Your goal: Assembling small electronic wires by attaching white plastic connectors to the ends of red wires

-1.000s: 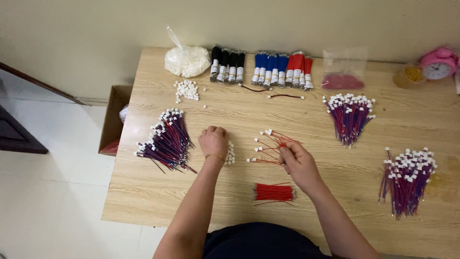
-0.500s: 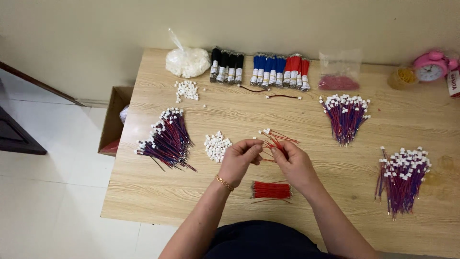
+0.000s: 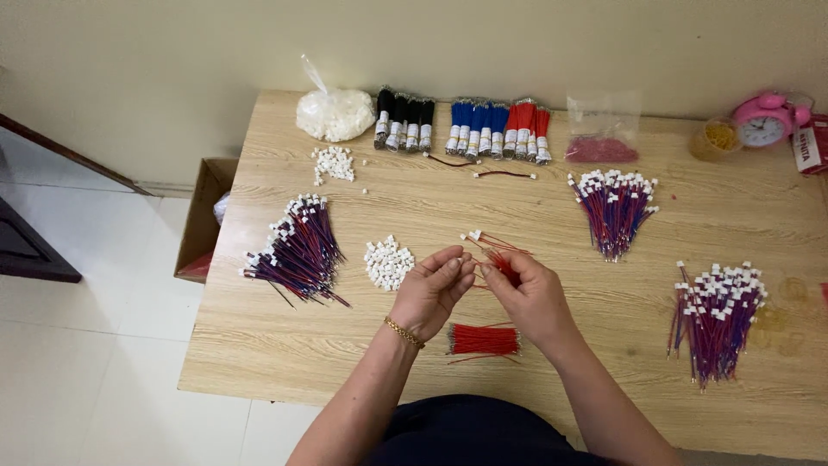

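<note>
From the head camera we see our left hand (image 3: 429, 293) and right hand (image 3: 528, 298) meeting just above the wooden table (image 3: 552, 211), fingertips almost touching. Our right hand is closed around a small bunch of red wires (image 3: 498, 257), whose white-tipped ends fan out to the left. Our left hand's fingers are pinched together at those ends; whether they hold a connector we cannot tell, it is too small to see. Just beside our left hand lies a pile of white connectors (image 3: 388, 261), and a bound bundle of red wires (image 3: 483, 339) sits on the table below our hands, its right end hidden under our right wrist. Farther off are 3 heaps of finished purple-red leads: 1 at left (image 3: 297, 250), 1 at upper right (image 3: 614, 207), 1 at far right (image 3: 716, 315). Along the back edge stand wrapped wire bundles (image 3: 466, 128), black, blue and red. The pink alarm clock (image 3: 763, 119) is partly masked by a box cut off at the frame edge.
</note>
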